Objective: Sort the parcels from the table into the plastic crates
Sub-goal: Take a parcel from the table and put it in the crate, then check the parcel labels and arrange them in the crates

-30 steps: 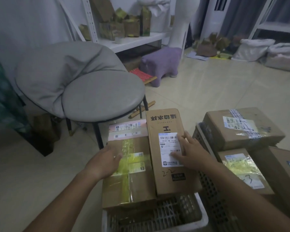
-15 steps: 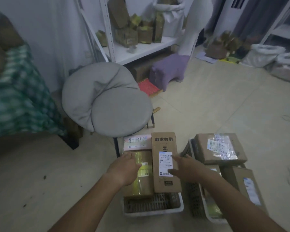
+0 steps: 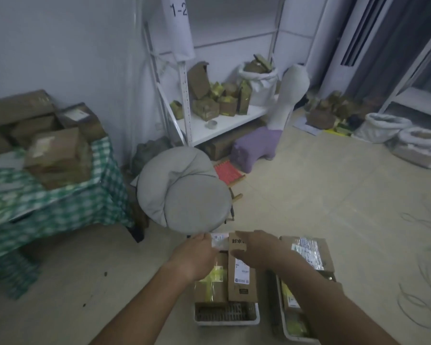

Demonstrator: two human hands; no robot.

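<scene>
Two white plastic crates stand on the floor below me. The left crate (image 3: 227,318) holds a long brown parcel (image 3: 241,286) with a white label, a parcel with yellow tape (image 3: 210,287) and a pink-labelled parcel (image 3: 220,241). My left hand (image 3: 195,255) hovers over the taped parcel and my right hand (image 3: 258,249) over the long parcel, both with fingers apart and holding nothing. The right crate (image 3: 281,327) carries several parcels, one with a shiny label (image 3: 309,250). More parcels (image 3: 55,153) lie on the table with the green checked cloth (image 3: 60,210) at the left.
A grey round chair (image 3: 184,192) stands just beyond the crates. Behind it are a white shelf (image 3: 222,120) with small boxes, a purple stool (image 3: 255,148), a red mat (image 3: 228,170) and white sacks (image 3: 383,125) at the right. Cables (image 3: 423,295) lie on the floor.
The view has pulled back and up, so the table has come into sight. Both hands have lifted off the parcels in the left crate and moved toward its far end.
</scene>
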